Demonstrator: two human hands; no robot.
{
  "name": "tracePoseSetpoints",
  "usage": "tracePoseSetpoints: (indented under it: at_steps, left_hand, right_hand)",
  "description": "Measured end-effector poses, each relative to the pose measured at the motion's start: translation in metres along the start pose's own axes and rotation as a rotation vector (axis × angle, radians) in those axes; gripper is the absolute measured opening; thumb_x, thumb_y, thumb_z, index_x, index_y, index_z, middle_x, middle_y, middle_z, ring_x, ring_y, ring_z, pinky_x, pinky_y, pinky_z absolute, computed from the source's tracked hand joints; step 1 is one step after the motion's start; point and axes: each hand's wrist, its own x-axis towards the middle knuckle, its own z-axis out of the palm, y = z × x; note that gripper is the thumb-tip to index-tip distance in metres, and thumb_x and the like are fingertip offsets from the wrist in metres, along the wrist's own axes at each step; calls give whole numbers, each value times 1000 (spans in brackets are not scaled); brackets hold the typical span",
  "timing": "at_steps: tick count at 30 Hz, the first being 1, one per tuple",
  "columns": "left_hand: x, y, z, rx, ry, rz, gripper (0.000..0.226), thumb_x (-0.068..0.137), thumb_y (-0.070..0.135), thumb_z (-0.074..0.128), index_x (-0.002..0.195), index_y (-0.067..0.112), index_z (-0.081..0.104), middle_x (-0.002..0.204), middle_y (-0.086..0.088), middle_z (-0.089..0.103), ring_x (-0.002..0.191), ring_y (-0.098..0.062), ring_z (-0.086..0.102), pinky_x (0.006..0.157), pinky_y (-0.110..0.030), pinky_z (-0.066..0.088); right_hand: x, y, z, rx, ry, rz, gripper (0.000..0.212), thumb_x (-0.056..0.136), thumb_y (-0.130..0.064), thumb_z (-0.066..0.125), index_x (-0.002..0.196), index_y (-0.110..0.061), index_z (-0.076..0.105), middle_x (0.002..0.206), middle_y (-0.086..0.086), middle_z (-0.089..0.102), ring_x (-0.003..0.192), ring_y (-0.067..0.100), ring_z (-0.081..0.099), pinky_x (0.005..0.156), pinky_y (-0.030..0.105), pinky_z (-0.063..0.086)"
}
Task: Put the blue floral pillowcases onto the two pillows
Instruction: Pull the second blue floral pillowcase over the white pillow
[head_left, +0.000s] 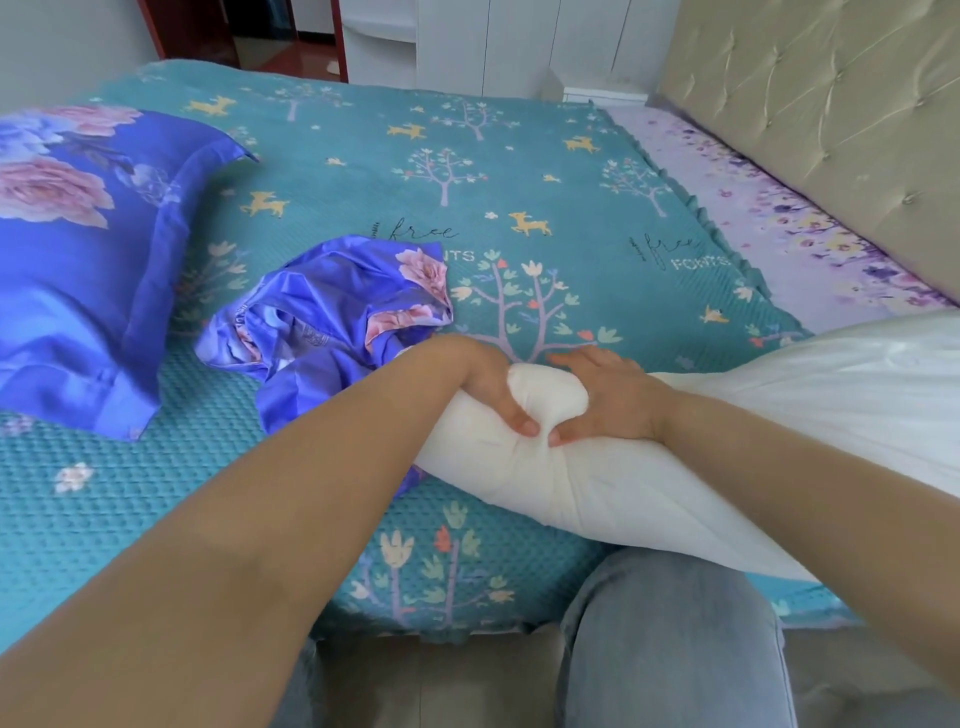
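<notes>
A bare white pillow (675, 467) lies across the near edge of the bed, its narrow end squeezed between both hands. My left hand (483, 379) grips that end from the left and my right hand (608, 395) grips it from the right, thumbs almost meeting on top. A crumpled blue floral pillowcase (332, 322) lies on the bed just left of the pillow's end, partly under my left wrist. A second pillow (78, 260), inside a blue floral pillowcase, rests at the far left.
The bed has a teal bedspread (467, 171) with trees and deer. A padded beige headboard (831, 114) stands at the right, with a lilac floral sheet (779, 228) below it. My knee in grey jeans (675, 634) is against the bed's front edge.
</notes>
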Motion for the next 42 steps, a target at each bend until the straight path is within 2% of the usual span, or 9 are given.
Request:
tracePoseSetpoints:
  at_steps: [4,9,12,15,20,25,30,35,42]
  left_hand:
    - [-8,1,10,109,216,-11,98,49,84,63,126,25,51,130,0,55,116,-22,52,94,-34,42]
    - [-30,1,25,236,407,19,102,46,89,57,121,21,51,128,-2,47,124,-23,35,108,-37,23]
    - [-43,2,33,212,424,48,101,49,86,60,123,17,50,130,-1,54,127,-20,42,111,-36,17]
    - [-56,1,42,195,509,60,90,44,87,62,104,19,54,110,0,63,105,-20,55,94,-32,30]
    - [-73,4,51,207,586,48,84,44,83,66,98,20,51,98,1,63,92,-21,56,74,-30,27]
    - [-89,-1,50,266,697,94,122,45,84,63,142,21,25,117,-1,60,110,-22,51,95,-34,29]
    - [-103,-5,12,402,847,93,123,47,83,62,146,20,25,115,-2,61,106,-22,50,94,-33,28]
    - [-92,-24,40,385,749,96,111,49,82,62,139,23,38,115,0,62,107,-20,50,91,-33,27]
    - [-74,-38,66,324,772,105,104,48,83,61,134,29,44,111,3,62,104,-18,49,90,-33,26]
  right_hand:
    - [12,-1,1,5,-139,42,140,41,-89,50,150,-27,-11,159,1,-11,146,19,-8,119,44,1]
    - [6,-23,-25,-61,-442,-57,107,79,-59,63,149,-29,-12,157,2,-18,146,20,0,117,32,3]
    - [-1,-38,-29,-85,-434,-139,94,79,-52,68,150,-28,13,157,0,10,143,18,19,112,23,12]
    - [-12,-45,-21,69,-374,-180,67,75,-40,77,133,-29,46,130,-8,50,119,10,49,106,23,32]
    - [-47,-60,-22,102,-233,-179,44,77,-35,75,115,-31,54,99,-20,56,98,7,57,74,9,38]
    - [-78,-78,-26,-311,49,-81,80,74,-67,59,136,-25,30,122,-7,58,111,21,57,73,29,39]
    - [-80,-90,-52,-377,314,-45,86,79,-69,50,141,-16,22,112,-1,65,103,25,63,74,31,42]
    - [-61,-101,-21,-271,121,31,113,74,-66,60,150,-18,-8,127,5,58,115,25,56,83,31,44]
    - [-41,-94,-5,-83,8,23,110,67,-67,68,150,-30,6,134,-4,53,117,21,54,77,26,38]
